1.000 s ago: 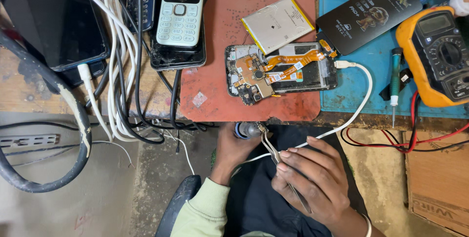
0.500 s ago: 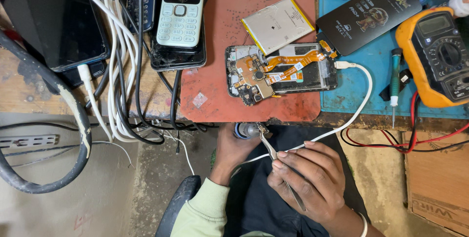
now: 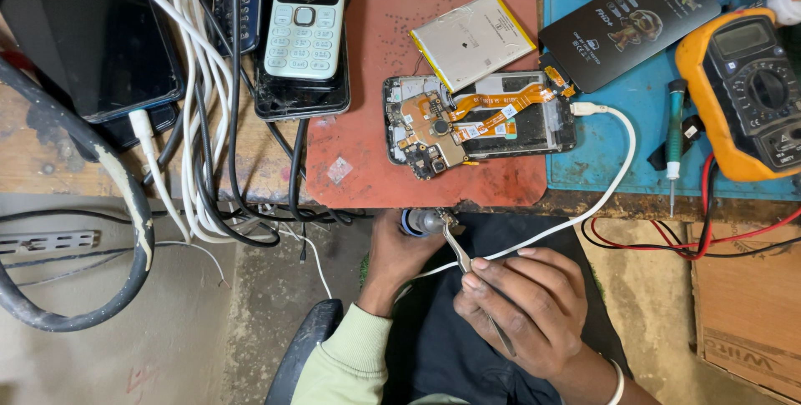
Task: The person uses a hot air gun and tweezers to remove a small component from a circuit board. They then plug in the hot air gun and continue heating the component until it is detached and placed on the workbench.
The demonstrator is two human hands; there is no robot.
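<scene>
Low in the frame's centre, our right hand (image 3: 530,309) pinches metal tweezers (image 3: 467,267), their tips meeting a small blue-and-silver cylindrical part (image 3: 423,222) gripped in our left hand (image 3: 392,259). Above them, the opened phone (image 3: 480,121) lies on the red mat (image 3: 367,163), a white cable (image 3: 613,176) plugged into it.

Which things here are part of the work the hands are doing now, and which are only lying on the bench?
In use:
left hand holding a small blue-tipped cylindrical object
right hand holding tweezers

Lying about:
opened phone with a white cable plugged in
loose battery
keypad phone
green screwdriver
yellow multimeter
</scene>
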